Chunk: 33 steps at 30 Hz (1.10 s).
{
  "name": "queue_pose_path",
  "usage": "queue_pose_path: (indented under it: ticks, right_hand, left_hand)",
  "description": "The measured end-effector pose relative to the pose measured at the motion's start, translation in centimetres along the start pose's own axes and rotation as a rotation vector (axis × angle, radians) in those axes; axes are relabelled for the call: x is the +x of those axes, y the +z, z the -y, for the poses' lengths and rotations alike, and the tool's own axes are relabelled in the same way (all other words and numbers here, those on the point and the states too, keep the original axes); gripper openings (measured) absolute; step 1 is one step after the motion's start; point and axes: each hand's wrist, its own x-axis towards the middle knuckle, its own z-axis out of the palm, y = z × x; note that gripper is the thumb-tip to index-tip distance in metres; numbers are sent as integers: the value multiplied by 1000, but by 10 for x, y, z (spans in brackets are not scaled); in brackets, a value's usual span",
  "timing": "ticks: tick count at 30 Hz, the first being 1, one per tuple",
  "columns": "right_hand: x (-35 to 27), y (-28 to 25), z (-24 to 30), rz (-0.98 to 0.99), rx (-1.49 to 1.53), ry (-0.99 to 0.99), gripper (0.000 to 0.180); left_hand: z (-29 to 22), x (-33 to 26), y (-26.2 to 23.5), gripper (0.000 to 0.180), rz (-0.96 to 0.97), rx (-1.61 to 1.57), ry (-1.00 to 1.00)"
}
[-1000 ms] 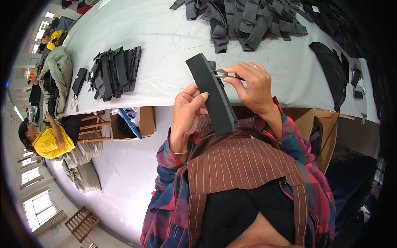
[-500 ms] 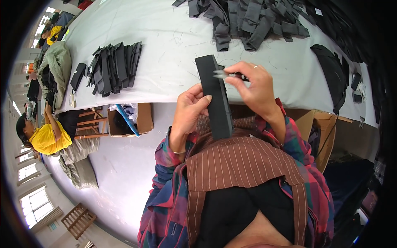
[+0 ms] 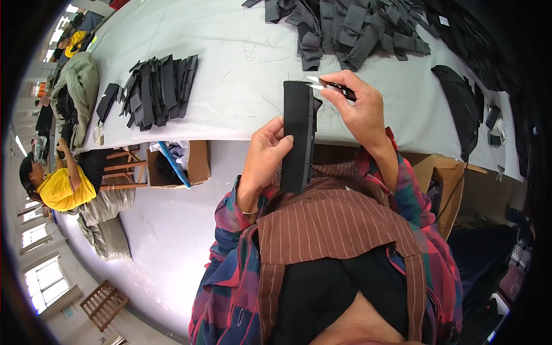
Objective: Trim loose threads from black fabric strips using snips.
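Note:
My left hand (image 3: 268, 158) grips a black fabric strip (image 3: 298, 132) by its left edge, thumb on top. The strip stands nearly upright in view, its lower end over my lap. Small thread snips (image 3: 336, 88) with black handles are in my right hand (image 3: 362, 109), pinched between thumb and fingers. Their blades are spread apart at the strip's top right corner. Whether a blade touches the cloth is hard to tell.
A neat stack of black strips (image 3: 158, 92) lies left on the white table (image 3: 230, 109), a loose heap (image 3: 351, 31) at the far side. Black curved pieces (image 3: 457, 106) lie right. A cardboard box (image 3: 199, 163) stands below; a person in yellow (image 3: 66, 190) works at far left.
The snips have moved from the strip's right edge up to its top corner, and their blades have spread. My left hand has turned the strip more upright.

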Motion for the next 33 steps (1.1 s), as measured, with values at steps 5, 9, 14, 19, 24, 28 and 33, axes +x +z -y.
queue_pose_path:
  ticks: [5, 9, 14, 19, 24, 28, 33]
  right_hand:
    - [7, 0, 3, 51, -129, -153, 16]
    - [9, 1, 5, 128, -141, -85, 16]
    - [7, 4, 5, 126, -118, -74, 13]
    - [7, 2, -1, 44, -380, -411, 13]
    - [-3, 1, -6, 98, 88, -23, 12]
    - [-18, 0, -7, 252, 357, 330, 13]
    - [-28, 4, 0, 252, -106, -406, 26]
  left_hand:
    - [-3, -6, 3, 42, -18, 60, 12]
    - [-8, -7, 6, 53, -32, 119, 67]
    - [-11, -7, 4, 60, 5, 142, 47]
    - [-4, -6, 3, 62, 21, 145, 27]
    - [1, -5, -1, 60, 17, 160, 47]
    - [10, 0, -4, 52, 8, 115, 39]
    - [20, 11, -20, 30, -138, -85, 13]
